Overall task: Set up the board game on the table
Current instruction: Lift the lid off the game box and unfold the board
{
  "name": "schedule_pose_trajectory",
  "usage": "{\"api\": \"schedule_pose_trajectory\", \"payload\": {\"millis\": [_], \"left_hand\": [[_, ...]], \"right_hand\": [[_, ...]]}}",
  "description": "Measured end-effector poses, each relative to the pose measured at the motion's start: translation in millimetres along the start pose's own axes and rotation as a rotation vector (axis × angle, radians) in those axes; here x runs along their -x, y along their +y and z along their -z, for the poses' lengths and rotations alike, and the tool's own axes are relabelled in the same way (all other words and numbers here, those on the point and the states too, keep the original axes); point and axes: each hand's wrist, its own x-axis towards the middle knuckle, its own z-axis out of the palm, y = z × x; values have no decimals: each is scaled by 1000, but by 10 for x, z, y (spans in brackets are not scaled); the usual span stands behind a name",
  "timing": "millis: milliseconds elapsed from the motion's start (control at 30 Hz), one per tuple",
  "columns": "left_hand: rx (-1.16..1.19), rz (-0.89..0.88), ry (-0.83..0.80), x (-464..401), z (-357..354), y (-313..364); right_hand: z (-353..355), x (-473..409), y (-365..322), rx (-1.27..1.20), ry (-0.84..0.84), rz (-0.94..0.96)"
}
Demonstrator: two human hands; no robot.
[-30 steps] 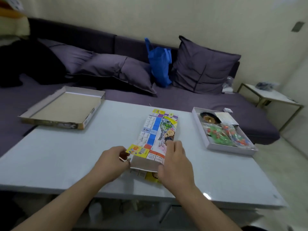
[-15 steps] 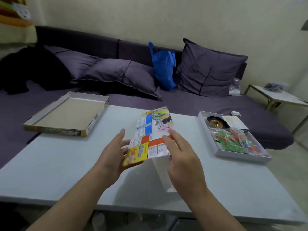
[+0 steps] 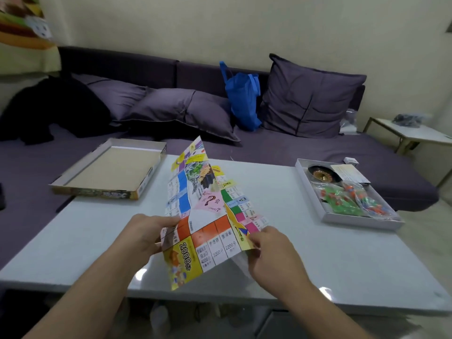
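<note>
Bare forearms (image 3: 80, 299), unadorned hands (image 3: 146, 232)

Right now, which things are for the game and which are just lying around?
For the game: board, held by left hand and right hand; lid; box with pieces; table.
Lying around: blue bag, cushions, sofa.

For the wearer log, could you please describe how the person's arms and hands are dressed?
Both forearms are bare up to the frame's edge, with no sleeves in view. The left hand and right hand wear no gloves, and no rings, watch or bracelets show.
</note>
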Motion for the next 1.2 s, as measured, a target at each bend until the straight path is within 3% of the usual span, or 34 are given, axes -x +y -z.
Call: {"api": "schedule_pose_trajectory", "payload": {"millis": [167,367,567,833,967,1033,1200], "left_hand": [[-50,10,-46,53,40,-41],[-225,82,-155,131,-5,-91],[-363,70,-185,147,-58,-170],[-328,7,-197,225,-237,-280],[-283,0,-189,284,-343,-383],[-278,21,-202,316,-394,-450],[-246,156,-309,468,-581,-585]], "right_hand": [[380,0,19,279,193,-66],[502,-31,399,188,13,-360],[429,-130,722,-388,-48,-544],[390,-257,774,-1108,-73,-706],[442,-361,834,-1543,70,-718],[398,-430,894,-1460,115,-661],[266,-565,967,-968,173,-474]]}}
